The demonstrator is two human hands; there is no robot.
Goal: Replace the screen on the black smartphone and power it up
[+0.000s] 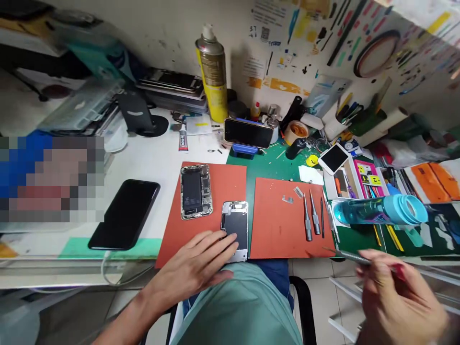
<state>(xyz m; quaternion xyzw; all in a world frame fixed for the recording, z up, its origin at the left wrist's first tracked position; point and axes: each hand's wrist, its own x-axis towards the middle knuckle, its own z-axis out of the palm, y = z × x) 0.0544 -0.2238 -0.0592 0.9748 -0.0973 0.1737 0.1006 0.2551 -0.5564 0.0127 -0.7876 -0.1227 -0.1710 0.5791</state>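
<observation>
My left hand (201,261) lies with fingers extended, their tips over the lower left part of a phone screen assembly (237,225). Up and to the left, an opened phone body (196,191) shows its battery and circuit board on the red mat (172,239). At the lower right, my right hand (398,292) pinches a thin metal tool (354,257), whose tip points left, just at the front right corner of the second red mat (276,230). Two grey screwdrivers (307,218) and a thin black tool (322,218) rest on that mat, near small metal pieces (287,199).
A black phone (125,215) with a white cable lies at left. Behind stand a yellow spray can (213,76) and a propped phone (248,133). A blue bottle (377,210) lies at right beside a parts box (345,179). Blurred pixels cover the far left.
</observation>
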